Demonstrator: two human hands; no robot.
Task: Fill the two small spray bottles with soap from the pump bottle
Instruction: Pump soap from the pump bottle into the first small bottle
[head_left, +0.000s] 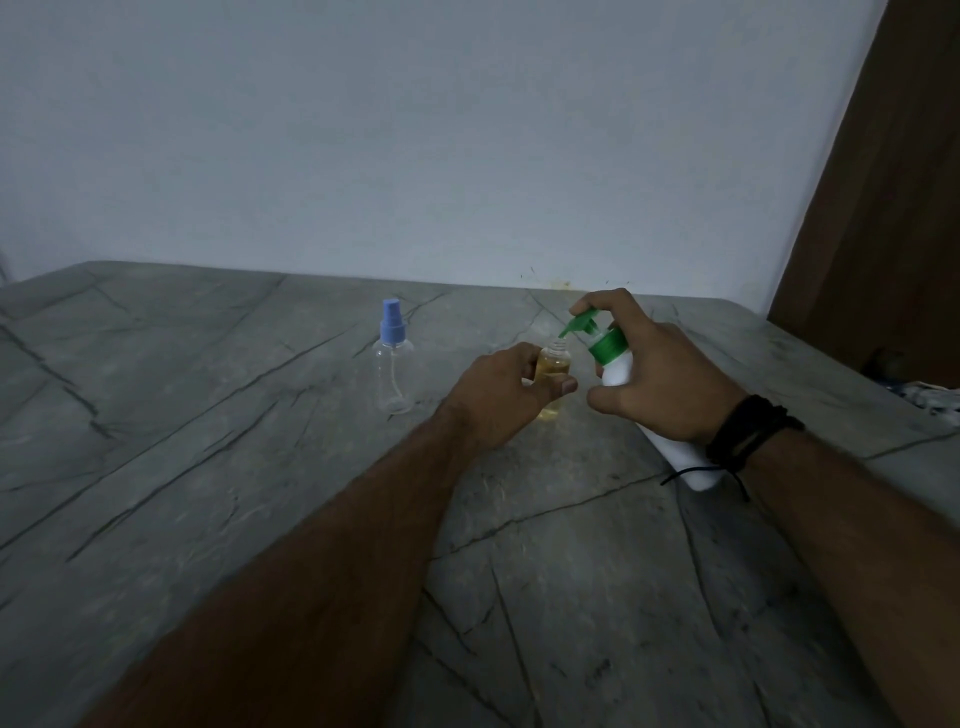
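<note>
Head camera view, looking down along two bare forearms onto a grey stone table (218, 467) veined with dark cracks, set against a pale wall.

The left hand (506, 395) is closed around a small clear spray bottle (554, 364) that has no cap on; thumb and fingers wrap its body. This bottle holds yellowish liquid, and its base appears to rest on the table, though the hand hides part of it.

The right hand (665, 379) grips a white pump bottle (618, 371) with a green collar and a green pump head (582, 322). The bottle is tilted, its top leaning toward the left hand, its lower end showing below the wrist. A finger lies on top of the pump head, and the green nozzle tip points down at the open neck of the small bottle, touching it or just above; which one cannot be told. A black corded wristband (748, 431) circles the right wrist.

To the left of both hands, apart from them, a second small clear spray bottle (393, 376) stands upright on the table with its blue spray cap (392, 322) on. It looks empty.

At the right edge a brown wooden panel (893, 208) rises beside the wall.
</note>
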